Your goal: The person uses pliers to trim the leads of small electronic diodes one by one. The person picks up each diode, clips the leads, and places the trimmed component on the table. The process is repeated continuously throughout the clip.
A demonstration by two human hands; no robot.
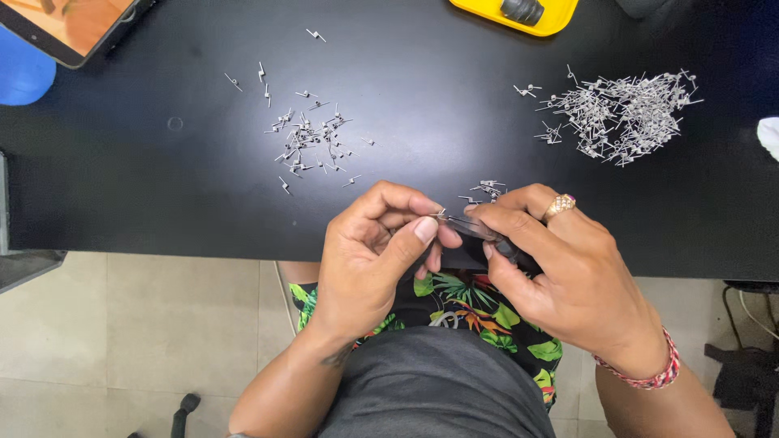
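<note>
My left hand pinches a tiny metal wire piece between thumb and forefinger at the near edge of the black table. My right hand, with a ring and a red bracelet, grips a slim dark tool whose tip meets that piece. Just beyond the hands lies a small cluster of metal pieces. A loose scatter of similar pieces sits left of centre. A large heap of them lies at the far right.
A yellow object with a black knob sits at the table's far edge. A tablet-like screen and a blue thing are at the far left. Tiled floor and my patterned shorts lie below the table.
</note>
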